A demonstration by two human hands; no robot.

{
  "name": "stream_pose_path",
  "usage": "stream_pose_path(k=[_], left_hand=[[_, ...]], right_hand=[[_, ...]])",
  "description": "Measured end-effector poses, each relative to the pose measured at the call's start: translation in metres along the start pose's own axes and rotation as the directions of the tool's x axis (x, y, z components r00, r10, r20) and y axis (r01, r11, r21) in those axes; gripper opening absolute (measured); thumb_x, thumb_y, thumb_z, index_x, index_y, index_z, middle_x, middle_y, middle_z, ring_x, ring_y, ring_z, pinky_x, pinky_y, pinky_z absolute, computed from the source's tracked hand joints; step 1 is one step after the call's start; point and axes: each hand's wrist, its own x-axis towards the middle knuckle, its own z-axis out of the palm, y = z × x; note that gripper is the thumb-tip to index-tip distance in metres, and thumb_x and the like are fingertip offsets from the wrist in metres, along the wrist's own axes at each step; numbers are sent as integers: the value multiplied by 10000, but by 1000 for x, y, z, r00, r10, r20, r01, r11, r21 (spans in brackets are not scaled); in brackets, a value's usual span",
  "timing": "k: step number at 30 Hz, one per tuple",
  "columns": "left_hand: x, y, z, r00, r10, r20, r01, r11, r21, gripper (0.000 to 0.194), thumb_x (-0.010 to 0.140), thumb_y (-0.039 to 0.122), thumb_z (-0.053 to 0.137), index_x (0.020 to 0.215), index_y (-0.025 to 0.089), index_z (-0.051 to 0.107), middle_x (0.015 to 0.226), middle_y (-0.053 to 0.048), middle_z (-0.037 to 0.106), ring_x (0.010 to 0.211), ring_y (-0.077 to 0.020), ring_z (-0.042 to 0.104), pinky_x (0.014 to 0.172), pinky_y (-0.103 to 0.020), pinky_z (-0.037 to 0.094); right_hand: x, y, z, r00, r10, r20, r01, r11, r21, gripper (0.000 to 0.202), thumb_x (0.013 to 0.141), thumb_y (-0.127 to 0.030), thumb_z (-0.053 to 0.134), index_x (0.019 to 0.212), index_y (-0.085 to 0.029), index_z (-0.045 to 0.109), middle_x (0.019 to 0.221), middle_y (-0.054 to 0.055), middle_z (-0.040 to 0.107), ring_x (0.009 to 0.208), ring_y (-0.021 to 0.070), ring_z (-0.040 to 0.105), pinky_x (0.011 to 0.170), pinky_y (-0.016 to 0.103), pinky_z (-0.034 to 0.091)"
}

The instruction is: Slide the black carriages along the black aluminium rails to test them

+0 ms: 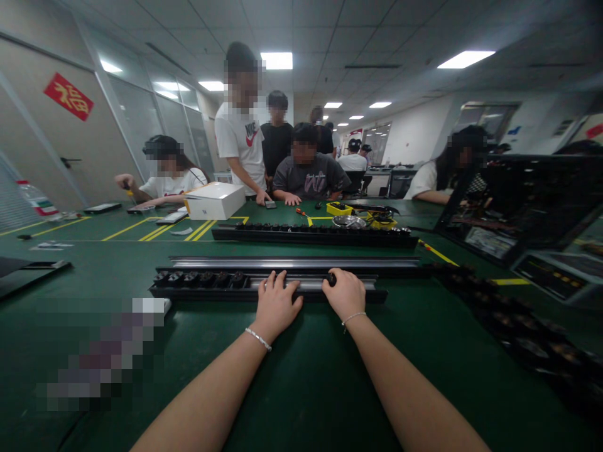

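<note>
A long black channel rail (pixel 188 294) lies crosswise on the green table in front of me. Several black round parts (pixel 207 278), like small wheels, sit in a row at its left end. My left hand (pixel 279 302) rests on the rail just right of that row, fingers spread, with nothing visible in it. Closer to the rail's right end, my right hand (pixel 347 292) is closed on a small black part (pixel 331 279) over the channel. My fingers cover most of that part, so its full shape is hidden.
Behind lies a second rail (pixel 301 262), then another rail (pixel 311 235) filled with black parts. More dark parts (pixel 527 336) line the right side, near an opened black case (pixel 499 207). A white box (pixel 215 201) and yellow trays (pixel 339 209) stand farther back. Several people are across the table.
</note>
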Motion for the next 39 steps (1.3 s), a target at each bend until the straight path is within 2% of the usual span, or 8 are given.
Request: stream_pose_path(k=[6, 17, 39], left_hand=[[0, 0, 0, 1000, -3, 5, 3, 1000, 2, 370, 818, 459, 489, 1150, 338, 599, 1351, -76, 478, 1288, -300, 353, 1017, -473, 273], [0, 2, -2, 999, -17, 28, 17, 1000, -3, 378, 824, 461, 480, 1160, 334, 596, 1366, -67, 466, 1303, -298, 331, 1031, -473, 260], [0, 2, -3, 999, -15, 39, 15, 1000, 0, 381, 826, 458, 481, 1169, 330, 590, 1370, -70, 462, 1306, -293, 333, 1038, -473, 253]], right_hand=[[1, 3, -2, 1000, 5, -4, -5, 1000, 6, 244, 776, -302, 489, 957, -225, 632, 974, 49, 662, 960, 204, 554, 820, 322, 365], [0, 4, -2, 999, 42, 9, -42, 999, -6, 239, 781, -312, 480, 943, -223, 632, 969, 58, 659, 1008, 223, 534, 921, 388, 295], [2, 14, -7, 998, 61, -5, -61, 998, 6, 245, 766, -281, 480, 943, -215, 636, 971, 63, 664, 997, 224, 535, 915, 376, 290]])
